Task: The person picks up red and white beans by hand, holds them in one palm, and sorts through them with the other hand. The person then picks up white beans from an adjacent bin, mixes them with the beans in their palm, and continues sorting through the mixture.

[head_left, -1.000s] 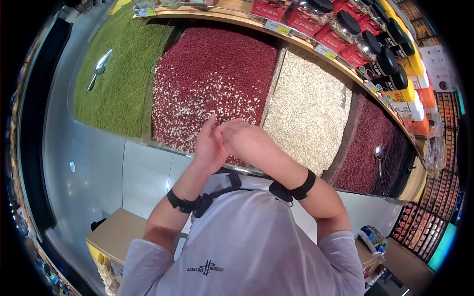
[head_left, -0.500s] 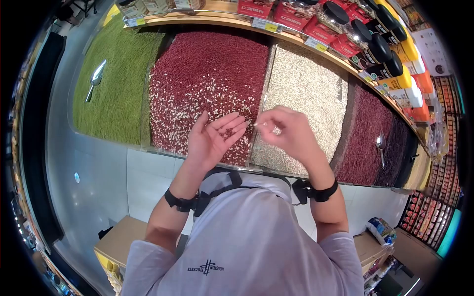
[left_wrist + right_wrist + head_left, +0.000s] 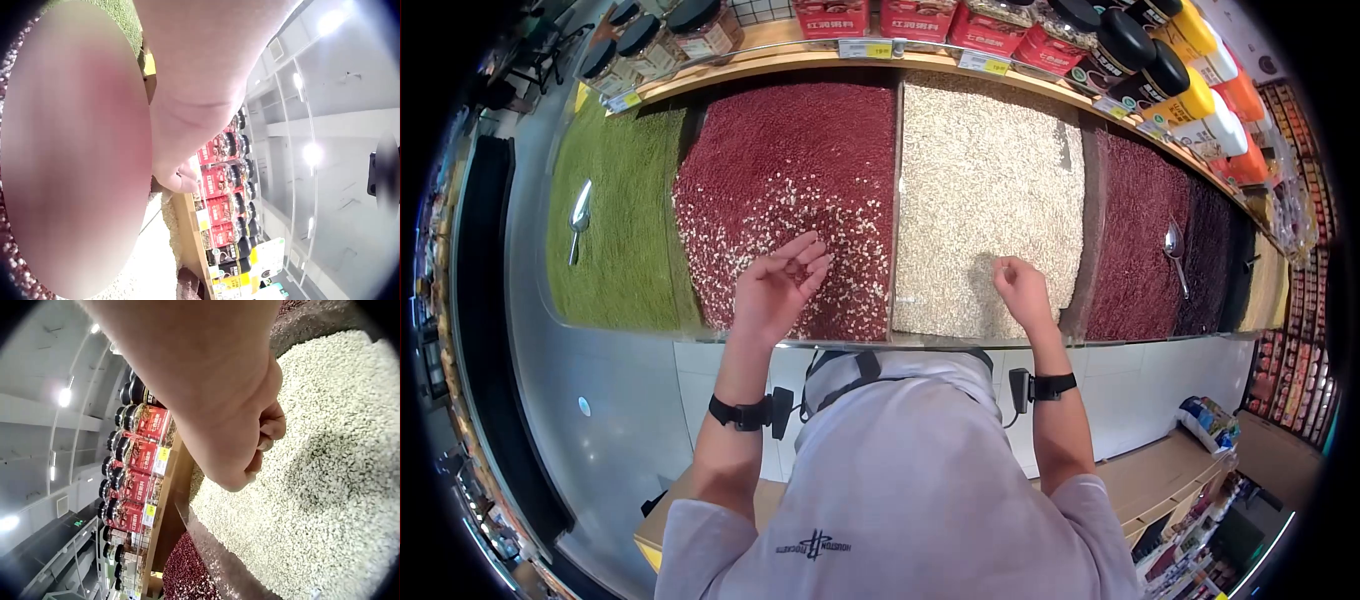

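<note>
In the head view my left hand (image 3: 772,292) is palm up over the red beans (image 3: 800,130), its fingers loosely bent; whether anything lies in the palm cannot be made out. White grains are scattered across the nearer part of those beans. To the right, my right hand (image 3: 1024,291) hovers above the bin of white grains (image 3: 990,170), casting a shadow on them. Its fingers are curled in, as the right wrist view also shows, where the hand (image 3: 250,437) has no visible object in it. A blurred patch covers much of the left wrist view.
Green beans (image 3: 620,230) with a metal scoop (image 3: 579,218) lie at the left. A second scoop (image 3: 1173,245) rests on dark red beans (image 3: 1135,270) at the right. Behind the bins runs a wooden shelf (image 3: 770,58) with jars and red packages. Clear dividers separate the bins.
The hands were together, then parted. My right hand has moved right over the white grains, away from my left palm, which showed red beans half a second ago. The left fingers have bent inward.
</note>
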`<state>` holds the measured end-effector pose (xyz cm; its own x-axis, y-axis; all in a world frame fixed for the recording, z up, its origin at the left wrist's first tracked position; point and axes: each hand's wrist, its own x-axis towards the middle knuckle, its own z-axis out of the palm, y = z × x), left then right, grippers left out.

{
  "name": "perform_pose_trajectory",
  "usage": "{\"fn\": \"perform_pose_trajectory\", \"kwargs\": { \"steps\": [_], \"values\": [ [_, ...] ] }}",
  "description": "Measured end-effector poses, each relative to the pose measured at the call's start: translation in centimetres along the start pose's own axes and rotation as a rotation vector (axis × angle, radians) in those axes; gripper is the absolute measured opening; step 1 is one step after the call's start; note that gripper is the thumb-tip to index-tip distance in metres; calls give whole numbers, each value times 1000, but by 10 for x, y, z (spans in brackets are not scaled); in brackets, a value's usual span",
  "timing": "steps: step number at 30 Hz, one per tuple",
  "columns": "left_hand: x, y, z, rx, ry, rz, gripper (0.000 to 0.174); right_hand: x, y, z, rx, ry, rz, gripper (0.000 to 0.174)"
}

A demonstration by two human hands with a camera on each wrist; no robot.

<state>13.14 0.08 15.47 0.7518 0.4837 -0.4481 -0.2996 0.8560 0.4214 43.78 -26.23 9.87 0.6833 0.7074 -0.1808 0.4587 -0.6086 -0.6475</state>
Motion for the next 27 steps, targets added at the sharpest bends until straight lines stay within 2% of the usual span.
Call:
{"fn": "perform_pose_trajectory", "kwargs": {
  "steps": [4, 6, 8, 11, 16, 20, 22, 26, 27],
  "values": [
    [8, 14, 10, 170, 116, 68, 52, -11, 22, 1, 103, 1, -24, 19],
    [19, 25, -3, 224, 102, 86, 55, -16, 29, 1, 138, 22, -39, 18],
    [31, 41, -14, 236, 123, 91, 58, -24, 23, -4, 82, -7, 59, 19],
    [46, 67, -22, 383, 143, 120, 63, -35, 25, 3, 108, 24, 72, 18],
    [49, 109, -35, 422, 79, 66, 68, -66, -11, 13, 47, 57, 137, 17],
    [51, 135, -60, 469, -41, 53, 62, -93, -34, 31, 55, 98, 215, 16],
    [46, 145, -68, 392, -51, 5, 59, -107, -42, 41, 75, 112, 239, 15],
    [35, 157, -75, 478, -90, 52, 58, -117, -63, 44, 74, 76, 245, 13],
    [29, 158, -70, 522, -39, 85, 59, -117, -69, 43, 82, 66, 239, 13]
  ]
}}
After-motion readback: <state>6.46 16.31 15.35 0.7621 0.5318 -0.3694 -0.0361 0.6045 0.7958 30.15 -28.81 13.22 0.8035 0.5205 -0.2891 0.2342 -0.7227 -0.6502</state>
